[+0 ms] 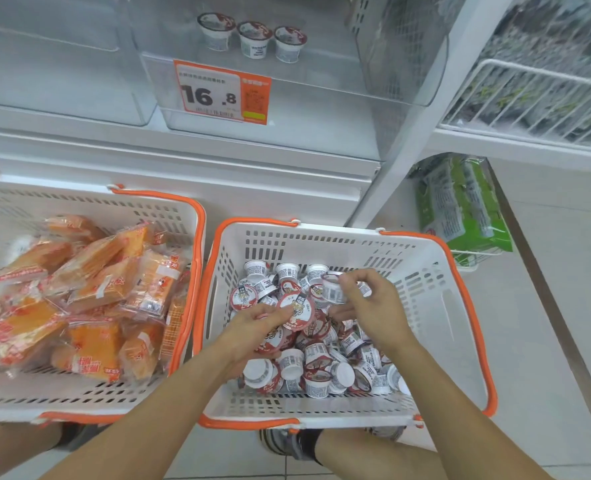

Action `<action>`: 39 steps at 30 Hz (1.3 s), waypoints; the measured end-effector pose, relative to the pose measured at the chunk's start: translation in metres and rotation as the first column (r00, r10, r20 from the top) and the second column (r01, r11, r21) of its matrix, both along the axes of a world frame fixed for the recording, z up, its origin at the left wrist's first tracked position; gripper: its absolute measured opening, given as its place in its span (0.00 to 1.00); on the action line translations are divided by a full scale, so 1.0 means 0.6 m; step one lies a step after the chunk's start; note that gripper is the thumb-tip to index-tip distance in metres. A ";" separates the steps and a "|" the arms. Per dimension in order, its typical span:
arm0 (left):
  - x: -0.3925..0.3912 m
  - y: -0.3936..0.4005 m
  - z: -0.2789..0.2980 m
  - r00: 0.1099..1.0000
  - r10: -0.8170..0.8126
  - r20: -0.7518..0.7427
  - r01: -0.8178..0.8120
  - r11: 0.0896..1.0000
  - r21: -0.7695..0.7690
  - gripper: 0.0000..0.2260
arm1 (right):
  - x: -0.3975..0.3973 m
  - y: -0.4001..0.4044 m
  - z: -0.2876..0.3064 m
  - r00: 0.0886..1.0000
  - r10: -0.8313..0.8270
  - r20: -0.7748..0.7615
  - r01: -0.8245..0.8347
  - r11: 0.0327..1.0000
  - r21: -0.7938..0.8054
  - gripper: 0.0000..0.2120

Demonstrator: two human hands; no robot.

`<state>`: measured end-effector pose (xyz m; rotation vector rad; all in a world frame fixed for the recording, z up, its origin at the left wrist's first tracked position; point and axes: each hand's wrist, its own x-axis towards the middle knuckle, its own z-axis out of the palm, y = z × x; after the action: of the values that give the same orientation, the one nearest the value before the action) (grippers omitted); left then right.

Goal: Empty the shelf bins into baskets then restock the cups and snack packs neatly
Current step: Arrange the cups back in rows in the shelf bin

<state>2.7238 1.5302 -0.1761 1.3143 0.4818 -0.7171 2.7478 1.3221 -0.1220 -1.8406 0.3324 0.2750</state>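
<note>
Cups [318,344] with red-and-white foil lids lie heaped in the right basket [443,306], a white one with orange handles, standing on the tiled floor [546,341] before the shelf unit; most of the heap sits toward the basket's left and near sides. Both hands reach into it. The left hand [252,323] has its fingers curled under one cup [296,311] whose lid faces up, lifted at the top of the pile. The right hand [370,306] pinches another cup [334,289] by its rim between thumb and fingertips, holding it tilted on its side just above the far part of the heap.

Three cups [252,38] stand upright in a row at the back of the clear shelf bin [321,91], above an orange price tag [221,91] on the bin's front edge.

Snack packs [90,299], orange and transparent, fill the left basket [169,216], which stands touching the right one. Green packages [460,202] rest on a low wire shelf at the right.
</note>
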 end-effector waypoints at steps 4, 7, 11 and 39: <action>0.004 0.005 -0.008 1.000 0.016 -0.002 -0.016 1.000 0.007 0.27 | 0.000 0.008 0.017 0.996 0.078 0.041 -0.080 0.995 0.064 0.11; 0.008 0.006 -0.004 0.999 0.008 0.044 -0.009 1.000 0.022 0.28 | -0.004 0.019 0.028 0.981 0.174 0.082 -0.182 0.978 0.103 0.10; 0.014 0.007 0.001 0.992 0.027 0.122 -0.028 1.000 0.006 0.26 | -0.003 0.030 0.048 0.958 0.264 0.114 -0.272 0.960 0.062 0.08; 0.174 0.016 0.380 0.638 -0.090 0.765 -0.149 0.960 0.238 0.17 | 0.096 0.087 0.319 0.966 -0.109 0.233 -0.051 0.809 0.586 0.13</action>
<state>2.8281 1.5395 0.0521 1.7336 -0.1169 0.0111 2.8056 1.3744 0.0692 -1.2284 0.0738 0.0947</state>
